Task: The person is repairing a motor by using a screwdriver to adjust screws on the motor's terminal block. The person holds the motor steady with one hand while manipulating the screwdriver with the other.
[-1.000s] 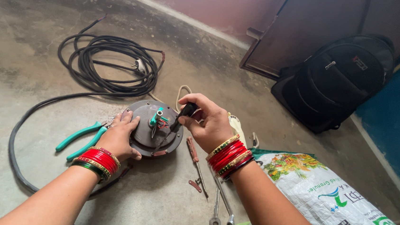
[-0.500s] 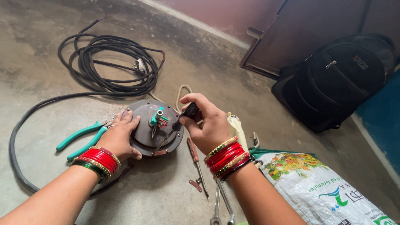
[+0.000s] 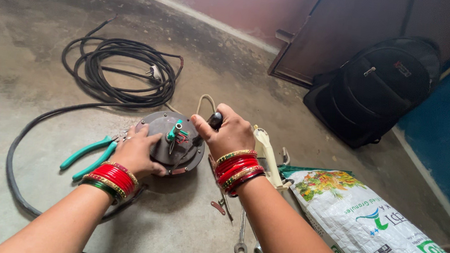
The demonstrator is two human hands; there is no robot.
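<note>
Head view: right hand [image 3: 230, 134] stays clenched on black tool handle [image 3: 215, 120]; left hand [image 3: 138, 154] still steadies round motor housing [image 3: 173, 141], wires inside; nothing shifted.

A single package shows: a white woven plastic sack [image 3: 383, 230] lying flat on the floor at the lower right of the frame, running off the bottom edge. Its upper left end carries a colourful printed panel of yellow, green and red. Blue and green markings and a green square sit further along it.
</note>
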